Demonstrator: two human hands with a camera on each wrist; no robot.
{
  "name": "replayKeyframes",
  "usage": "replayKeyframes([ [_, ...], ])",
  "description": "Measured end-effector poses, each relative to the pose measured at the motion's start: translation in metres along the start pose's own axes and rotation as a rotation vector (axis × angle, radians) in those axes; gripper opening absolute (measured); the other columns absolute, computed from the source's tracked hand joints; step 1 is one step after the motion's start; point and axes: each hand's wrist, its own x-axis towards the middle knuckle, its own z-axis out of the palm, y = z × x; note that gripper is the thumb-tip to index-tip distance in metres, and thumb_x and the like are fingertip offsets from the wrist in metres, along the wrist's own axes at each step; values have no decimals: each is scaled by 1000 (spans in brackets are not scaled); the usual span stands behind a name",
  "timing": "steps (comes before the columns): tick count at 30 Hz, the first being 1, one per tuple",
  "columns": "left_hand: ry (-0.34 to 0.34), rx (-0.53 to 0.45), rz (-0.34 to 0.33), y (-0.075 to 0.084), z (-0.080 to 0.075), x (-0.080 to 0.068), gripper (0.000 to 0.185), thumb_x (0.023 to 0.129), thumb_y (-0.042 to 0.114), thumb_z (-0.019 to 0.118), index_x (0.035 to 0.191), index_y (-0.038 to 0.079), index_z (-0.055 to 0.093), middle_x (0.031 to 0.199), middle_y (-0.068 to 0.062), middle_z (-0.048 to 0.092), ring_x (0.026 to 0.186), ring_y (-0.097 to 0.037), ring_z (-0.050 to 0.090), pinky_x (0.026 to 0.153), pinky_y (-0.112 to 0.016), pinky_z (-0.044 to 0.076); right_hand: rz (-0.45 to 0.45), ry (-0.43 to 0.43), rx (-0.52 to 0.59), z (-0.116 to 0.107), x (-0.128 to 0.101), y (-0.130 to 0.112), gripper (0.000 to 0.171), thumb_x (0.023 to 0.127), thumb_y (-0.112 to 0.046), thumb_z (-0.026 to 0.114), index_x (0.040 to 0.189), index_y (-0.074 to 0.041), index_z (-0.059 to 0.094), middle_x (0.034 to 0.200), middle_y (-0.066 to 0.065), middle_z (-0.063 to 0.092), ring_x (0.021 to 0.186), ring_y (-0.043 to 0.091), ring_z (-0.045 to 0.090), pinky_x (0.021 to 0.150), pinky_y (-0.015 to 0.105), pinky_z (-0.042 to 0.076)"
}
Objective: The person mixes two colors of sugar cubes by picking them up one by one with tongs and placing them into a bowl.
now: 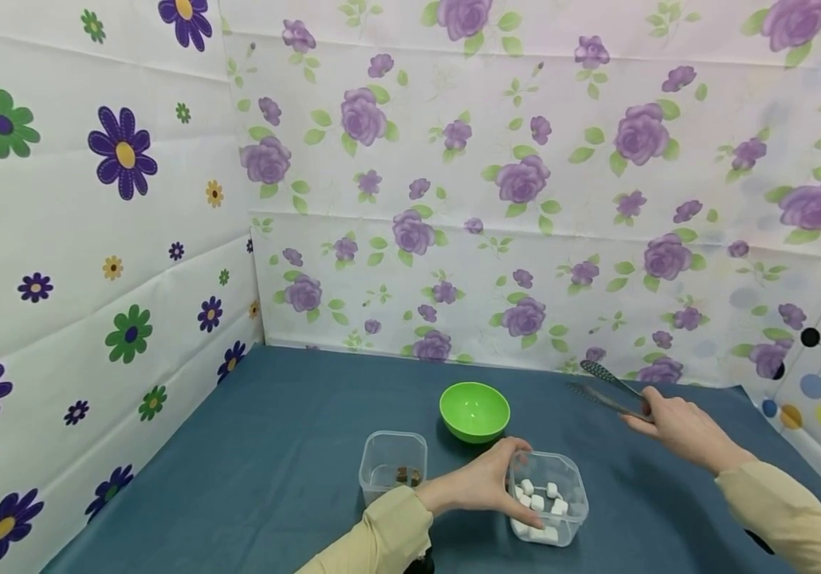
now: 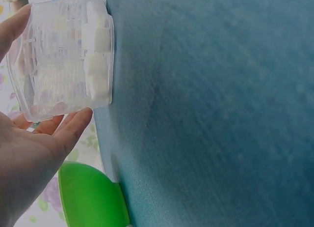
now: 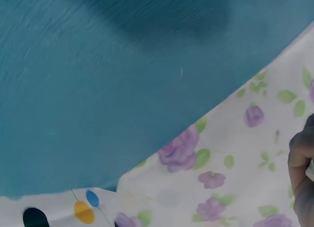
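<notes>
The left hand (image 1: pixel 478 482) grips a plastic container (image 1: pixel 550 469), hiding one side from me; the right hand (image 1: pixel 690 430) holds tongs (image 1: pixel 606 374), handle end covered.

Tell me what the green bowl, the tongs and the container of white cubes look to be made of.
Green bowl: probably plastic, smooth and slightly glossy, given its even, bright colour and soft highlights.
Tongs: possibly metal, judging by the thin grey arms; the finish is unclear.
Container: most likely clear, shiny plastic, since white cubes show through its wall.
</notes>
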Motion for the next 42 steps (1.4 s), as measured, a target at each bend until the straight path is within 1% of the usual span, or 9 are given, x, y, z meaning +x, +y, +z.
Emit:
replayKeyframes([
  [7, 2, 12, 10, -3, 0, 1, 72, 79, 15, 72, 135, 10, 26, 130, -5, 30, 116, -14, 37, 89, -27, 37, -17, 26, -52, -3, 0, -17, 45, 86, -55, 50, 75, -12, 41, 49, -1, 34, 38, 11, 28, 40, 27, 25],
  [14, 18, 12, 6, -3, 0, 1, 73, 77, 15, 74, 134, 11, 28, 131, 0, 30, 114, -10, 37, 87, -26, 38, -74, -79, -78, -18, -5, -33, 58, 88, -51, 50, 116, 0, 52, 43, -4, 37, 34, 11, 32, 38, 27, 29],
  [19, 12, 1, 3, -3, -1, 2, 72, 77, 15, 74, 133, 8, 29, 130, -2, 33, 86, -7, 45, 73, -23, 41, -74, -132, -62, -29, -9, -38, 45, 87, -55, 47, 97, -12, 55, 45, -4, 37, 35, 10, 33, 41, 27, 31],
  [22, 13, 0, 0, -3, -1, 2, 72, 77, 16, 74, 133, 8, 30, 130, -3, 33, 79, -8, 43, 70, -22, 41, -75, -176, -23, -38, -10, -40, 41, 87, -53, 48, 94, -14, 54, 49, -6, 41, 38, 9, 38, 45, 29, 36],
  [28, 15, -30, -24, -2, 0, 1, 72, 78, 15, 73, 135, 13, 29, 132, -1, 32, 89, -8, 44, 73, -24, 41, -62, -258, 23, -57, -12, -44, 64, 87, -51, 51, 119, 5, 51, 81, 0, 61, 55, 4, 54, 65, 43, 48],
  [30, 16, -41, -34, -1, 0, 0, 72, 78, 15, 73, 135, 15, 29, 132, 0, 32, 92, -8, 44, 74, -24, 41, -74, -284, 26, -62, -12, -47, 67, 87, -50, 51, 120, 8, 50, 80, -1, 62, 56, 4, 55, 66, 44, 48],
  [35, 30, -52, -50, -1, 0, -1, 71, 78, 16, 73, 135, 15, 30, 130, 0, 34, 89, -8, 45, 72, -24, 42, -208, -318, 37, -70, -14, -61, 54, 89, -44, 52, 112, 4, 57, 58, -14, 51, 49, 1, 51, 56, 31, 47],
  [39, 41, -49, -47, -2, 1, 0, 71, 78, 17, 73, 134, 15, 30, 129, -1, 35, 92, -8, 46, 73, -24, 42, -364, -304, 57, -69, -14, -74, 27, 89, -39, 54, 90, -14, 63, 52, -17, 42, 41, -2, 37, 43, 22, 37],
  [42, 48, -45, -35, -3, 3, 0, 71, 77, 16, 74, 133, 14, 30, 130, -1, 35, 101, -9, 45, 76, -24, 42, -446, -277, 34, -66, -13, -80, 22, 88, -40, 56, 72, -25, 54, 50, -18, 35, 39, -3, 25, 39, 19, 27],
])
